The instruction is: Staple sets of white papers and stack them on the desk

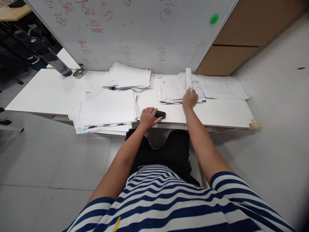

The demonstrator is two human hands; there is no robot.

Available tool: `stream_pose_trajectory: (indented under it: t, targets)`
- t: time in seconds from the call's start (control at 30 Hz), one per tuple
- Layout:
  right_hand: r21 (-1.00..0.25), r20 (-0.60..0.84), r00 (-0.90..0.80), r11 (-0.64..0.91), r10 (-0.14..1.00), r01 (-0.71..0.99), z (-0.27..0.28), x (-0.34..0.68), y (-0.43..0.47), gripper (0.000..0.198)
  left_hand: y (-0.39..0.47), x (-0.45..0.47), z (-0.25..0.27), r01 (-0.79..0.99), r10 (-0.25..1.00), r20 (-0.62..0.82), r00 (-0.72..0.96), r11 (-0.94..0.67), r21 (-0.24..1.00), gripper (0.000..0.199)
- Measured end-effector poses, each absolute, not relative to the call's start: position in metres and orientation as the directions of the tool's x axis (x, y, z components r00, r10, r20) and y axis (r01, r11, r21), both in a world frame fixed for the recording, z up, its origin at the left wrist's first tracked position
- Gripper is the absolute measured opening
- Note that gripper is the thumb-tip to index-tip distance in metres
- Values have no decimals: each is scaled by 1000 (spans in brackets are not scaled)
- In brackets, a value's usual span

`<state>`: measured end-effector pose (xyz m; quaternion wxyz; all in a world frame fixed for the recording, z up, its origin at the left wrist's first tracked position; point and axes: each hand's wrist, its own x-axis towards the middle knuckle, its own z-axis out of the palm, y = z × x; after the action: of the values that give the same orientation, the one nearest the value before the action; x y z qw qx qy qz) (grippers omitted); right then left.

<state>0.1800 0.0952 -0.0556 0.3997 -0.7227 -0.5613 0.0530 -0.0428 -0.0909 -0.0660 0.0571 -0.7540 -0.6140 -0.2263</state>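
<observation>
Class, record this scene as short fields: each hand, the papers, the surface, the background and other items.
Left hand: around one end of a black stapler-like object near the table's front edge
Right hand: at the near end of a curled sheet on the right-hand pile
Other papers: front-left pile; back pile; written sheet at right
Surface: white table
Background: whiteboard with red writing and a green disc
Other items: dark bottle, at left
</observation>
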Motion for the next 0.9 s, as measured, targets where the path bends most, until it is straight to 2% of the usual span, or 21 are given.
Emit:
stream_pose_trajectory:
  t: [0.2, 0.3, 0.4, 0.5, 0.57, 0.67, 0.73, 0.77, 0.83, 0.9]
  targets:
    - [-704, 340, 447, -90, 827, 704, -62, 188, 102, 69, -91, -42, -65, 950, 911, 389, 138, -233, 209, 52]
    - [-757, 381, 462, -16, 801, 653, -51, 188, 84, 77, -92, -39, -62, 944, 917, 391, 79, -195, 267, 51]
    - [-813, 396, 433, 90, 810, 576, -23, 190, 36, 76, -92, -37, -60, 918, 903, 430, -21, -153, 365, 52]
    - [-878, 375, 408, 177, 832, 445, 10, 199, -24, 66, -93, -37, -56, 882, 880, 467, -83, -153, 446, 63]
    - [-918, 329, 401, 189, 855, 349, 25, 208, -59, 63, -94, -37, -49, 847, 855, 495, -153, -144, 512, 69]
    - [-965, 234, 360, 171, 903, 199, 35, 224, -93, 62, -101, -29, -25, 706, 812, 509, -287, -180, 685, 69]
    - [-981, 187, 299, 162, 936, 108, 36, 234, -106, 60, -110, -18, -3, 537, 862, 447, -237, -267, 800, 68]
    - [-985, 170, 265, 157, 949, 71, 36, 238, -111, 59, -116, -12, 8, 445, 910, 388, -147, -290, 847, 67]
    - [-990, 143, 206, 143, 968, 18, 37, 244, -119, 58, -127, -1, 28, 304, 961, 274, -41, -249, 920, 58]
    - [-992, 121, 173, 126, 977, -18, 36, 246, -126, 58, -136, 6, 40, 252, 985, 167, -38, -152, 956, 44]
